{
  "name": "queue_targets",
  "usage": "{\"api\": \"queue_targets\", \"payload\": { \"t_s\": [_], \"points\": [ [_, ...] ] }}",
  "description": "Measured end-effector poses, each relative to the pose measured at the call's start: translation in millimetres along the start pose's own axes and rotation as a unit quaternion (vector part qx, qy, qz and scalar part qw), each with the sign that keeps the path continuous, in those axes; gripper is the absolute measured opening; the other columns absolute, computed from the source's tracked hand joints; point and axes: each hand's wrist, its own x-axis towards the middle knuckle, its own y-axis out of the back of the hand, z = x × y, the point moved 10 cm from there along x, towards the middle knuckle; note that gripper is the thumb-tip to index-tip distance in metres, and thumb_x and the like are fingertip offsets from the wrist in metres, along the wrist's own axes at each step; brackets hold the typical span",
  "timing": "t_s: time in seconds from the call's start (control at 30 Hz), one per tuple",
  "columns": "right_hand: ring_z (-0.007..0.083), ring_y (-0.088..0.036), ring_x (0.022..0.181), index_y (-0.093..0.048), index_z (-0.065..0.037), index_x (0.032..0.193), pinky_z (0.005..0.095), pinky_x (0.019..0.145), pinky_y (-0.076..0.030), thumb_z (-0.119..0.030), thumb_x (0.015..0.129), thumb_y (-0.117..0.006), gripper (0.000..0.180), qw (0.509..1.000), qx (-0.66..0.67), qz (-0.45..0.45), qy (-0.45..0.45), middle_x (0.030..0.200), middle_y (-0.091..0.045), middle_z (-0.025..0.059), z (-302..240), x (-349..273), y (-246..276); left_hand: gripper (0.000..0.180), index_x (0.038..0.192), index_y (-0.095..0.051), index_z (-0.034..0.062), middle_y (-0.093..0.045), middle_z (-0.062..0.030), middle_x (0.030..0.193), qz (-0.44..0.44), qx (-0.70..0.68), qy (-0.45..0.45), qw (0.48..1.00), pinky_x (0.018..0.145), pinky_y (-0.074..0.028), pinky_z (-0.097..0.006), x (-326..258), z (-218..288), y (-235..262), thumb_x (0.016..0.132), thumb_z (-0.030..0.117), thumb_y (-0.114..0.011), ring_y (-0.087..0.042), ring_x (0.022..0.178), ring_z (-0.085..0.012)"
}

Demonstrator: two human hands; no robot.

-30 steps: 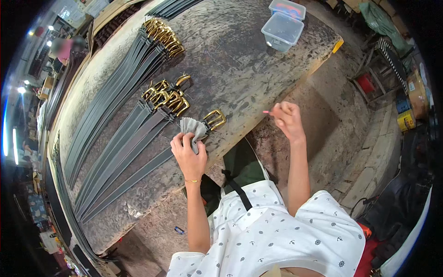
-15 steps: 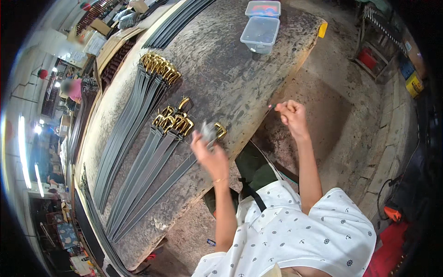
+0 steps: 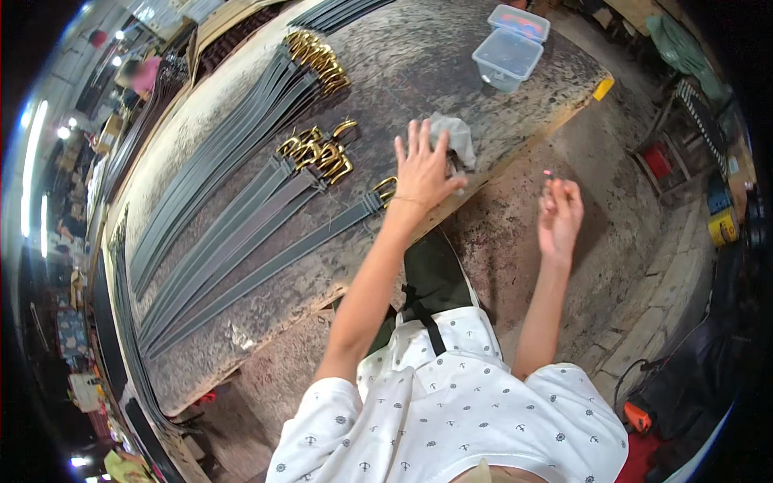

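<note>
My left hand (image 3: 423, 167) is open, its fingers spread over the table's near edge. Right beside its fingers lies a crumpled grey cloth (image 3: 454, 138); whether they touch I cannot tell. Behind my left wrist is the gold buckle (image 3: 385, 188) of a single grey belt (image 3: 298, 245) laid out along the table. My right hand (image 3: 560, 217) is raised beyond the table edge, closed around a small dark thing with a pink tip (image 3: 548, 174); its kind is not clear. A small group of grey belts (image 3: 233, 221) with gold buckles (image 3: 318, 157) lies to the left.
A larger bundle of grey belts (image 3: 217, 145) lies farther back on the worn table (image 3: 386, 72). Two clear plastic boxes (image 3: 507, 60) stand near the far right corner, marked by yellow tape (image 3: 603, 88). A wooden stool (image 3: 664, 165) stands on the floor at right.
My left hand has moved right and away with the grey cloth, and its fingers have spread. The cloth now lies on the table. My right hand still holds the pink-tipped thing.
</note>
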Motion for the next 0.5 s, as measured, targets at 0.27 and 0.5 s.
{"api": "queue_targets", "payload": {
  "t_s": [0.27,0.5],
  "points": [
    [0.01,-0.059,0.071,-0.062,-0.004,0.099,0.0249,0.06,-0.045,-0.005,0.093,-0.071,0.011,0.966,-0.047,-0.218,-0.127,0.087,-0.065,0.0049,140,9,-167,0.056,0.135,-0.053,-0.0061,-0.047,-0.0258,0.146,0.055,0.038,0.202,0.977,0.114,-0.028,-0.056,-150,-67,55,0.092,0.027,-0.068,-0.038,0.14,-0.0426],
    [0.0082,-0.06,0.068,-0.066,-0.003,0.097,0.0235,0.061,-0.048,-0.007,0.093,-0.072,0.008,0.943,-0.117,-0.279,-0.136,0.085,-0.068,0.0037,190,13,-173,0.039,0.129,-0.064,0.0058,-0.047,-0.0235,0.148,0.027,0.009,0.207,0.978,0.116,-0.029,-0.056,-171,-61,56,0.094,0.021,-0.066,-0.038,0.142,-0.0411]
  ]
}}
